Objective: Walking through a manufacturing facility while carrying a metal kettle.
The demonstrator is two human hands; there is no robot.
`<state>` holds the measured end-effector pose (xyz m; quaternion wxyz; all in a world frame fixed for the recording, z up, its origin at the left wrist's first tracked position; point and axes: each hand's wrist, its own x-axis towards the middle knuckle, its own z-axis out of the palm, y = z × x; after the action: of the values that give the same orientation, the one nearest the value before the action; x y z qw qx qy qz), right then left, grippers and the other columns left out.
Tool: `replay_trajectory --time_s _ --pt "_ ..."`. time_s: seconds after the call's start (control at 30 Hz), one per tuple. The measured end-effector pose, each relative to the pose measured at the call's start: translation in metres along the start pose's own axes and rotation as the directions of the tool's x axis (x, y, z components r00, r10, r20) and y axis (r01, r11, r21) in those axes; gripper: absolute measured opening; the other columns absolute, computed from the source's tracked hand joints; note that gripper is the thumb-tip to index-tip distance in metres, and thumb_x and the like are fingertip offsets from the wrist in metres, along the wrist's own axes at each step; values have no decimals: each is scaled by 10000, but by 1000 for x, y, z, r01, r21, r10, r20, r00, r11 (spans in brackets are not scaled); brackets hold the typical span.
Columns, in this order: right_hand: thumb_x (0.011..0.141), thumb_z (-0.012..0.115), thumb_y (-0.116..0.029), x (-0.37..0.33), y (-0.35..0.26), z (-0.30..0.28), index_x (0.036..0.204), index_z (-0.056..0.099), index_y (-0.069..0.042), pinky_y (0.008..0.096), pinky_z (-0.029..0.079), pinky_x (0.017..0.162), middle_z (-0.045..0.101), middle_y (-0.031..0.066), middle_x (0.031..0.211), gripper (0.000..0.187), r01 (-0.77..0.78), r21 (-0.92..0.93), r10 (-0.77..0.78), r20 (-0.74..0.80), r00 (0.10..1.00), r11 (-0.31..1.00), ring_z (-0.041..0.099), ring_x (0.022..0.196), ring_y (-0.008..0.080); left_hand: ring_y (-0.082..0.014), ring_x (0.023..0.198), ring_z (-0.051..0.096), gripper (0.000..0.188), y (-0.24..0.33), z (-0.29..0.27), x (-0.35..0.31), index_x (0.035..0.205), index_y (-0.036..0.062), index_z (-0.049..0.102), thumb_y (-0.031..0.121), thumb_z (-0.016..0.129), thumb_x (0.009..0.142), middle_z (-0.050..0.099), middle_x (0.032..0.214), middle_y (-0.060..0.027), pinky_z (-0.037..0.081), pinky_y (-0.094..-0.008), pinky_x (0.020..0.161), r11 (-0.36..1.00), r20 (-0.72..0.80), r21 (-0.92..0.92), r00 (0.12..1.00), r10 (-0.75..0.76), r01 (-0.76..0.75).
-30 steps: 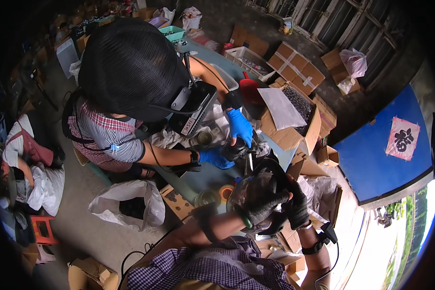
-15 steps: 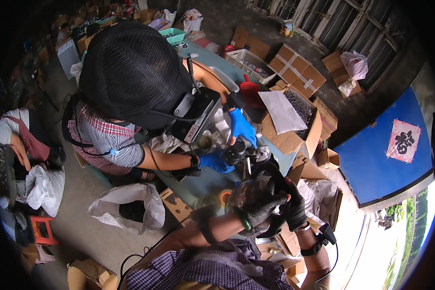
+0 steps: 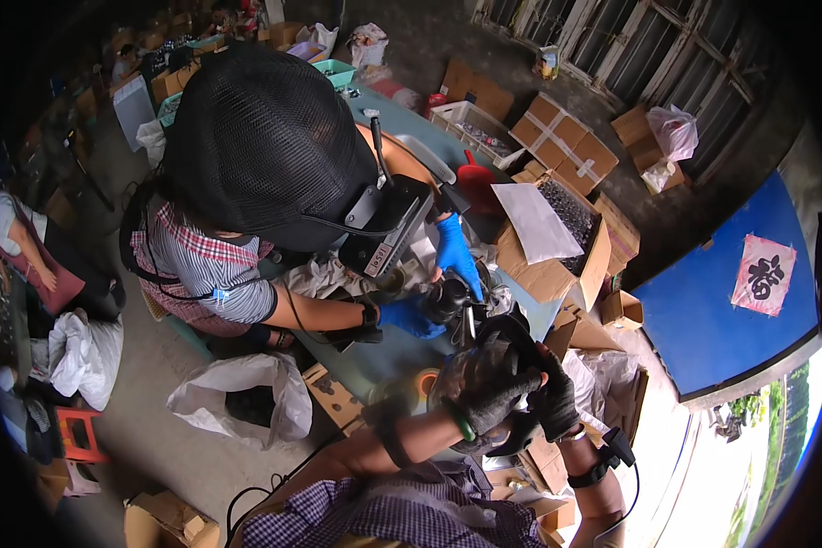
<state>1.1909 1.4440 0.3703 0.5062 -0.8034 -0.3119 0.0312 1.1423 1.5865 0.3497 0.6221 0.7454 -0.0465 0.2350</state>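
Note:
My left hand point(image 3: 495, 402), in a dark glove with a green band at the wrist, is closed against a dark, rounded, partly shiny object point(image 3: 457, 373). Its kind I cannot make out. Beside it, my right hand point(image 3: 554, 393), also dark-gloved, has its fingers curled in close to the left; what lies between them is hidden. Across the table corner, a co-worker's blue-gloved hands point(image 3: 461, 251) are on a black round part point(image 3: 449, 300). A metal rod-like piece point(image 3: 470, 321) stands near that part.
The co-worker in a black mesh cap point(image 3: 265, 146) leans over the blue-green table point(image 3: 402, 110). An open carton of small dark parts point(image 3: 543, 274) stands on its right side. A white sack point(image 3: 201, 393) sits on the floor at left, near a red stool point(image 3: 80, 437). A blue board point(image 3: 703, 301) stands right.
The co-worker's head has shifted slightly right, and their blue-gloved hands have moved a little right and down with the black part. My hands stay nearly in place.

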Motion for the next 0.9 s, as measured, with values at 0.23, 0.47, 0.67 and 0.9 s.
replay_trajectory --time_s 0.23,0.47,0.67,0.9 --pt "903 530 -391 5 0 2 1258 465 6 296 476 842 623 155 1087 537 -6 -75 5 -14 1000 997 608 998 196 -343 1070 408 277 -15 4 -9 1050 72 562 117 645 789 470 1098 -168 337 -390 926 967 36 215 990 134 -139" --pt "908 528 -377 6 0 1 1262 458 12 300 469 853 616 165 1101 531 -45 -114 44 -9 999 993 601 1011 201 -291 1055 451 361 10 -10 5 1114 24 531 163 637 799 483 1121 -162 354 -375 920 995 81 11 992 -101 100" --pt "914 540 -213 9 -12 1 1295 424 8 286 424 904 591 102 1141 455 35 -97 -33 22 999 995 545 1055 159 -247 1063 455 405 6 -2 4 1149 7 518 147 645 791 501 1110 -130 357 -353 938 932 80 -264 969 -236 249" --pt "899 545 -375 18 -4 2 1261 464 -24 307 478 830 621 162 1081 510 -37 -84 38 14 999 996 614 1009 230 -243 1068 496 435 -23 6 -10 1203 66 498 172 651 810 529 1135 -121 403 -346 892 820 -56 533 959 279 -207"
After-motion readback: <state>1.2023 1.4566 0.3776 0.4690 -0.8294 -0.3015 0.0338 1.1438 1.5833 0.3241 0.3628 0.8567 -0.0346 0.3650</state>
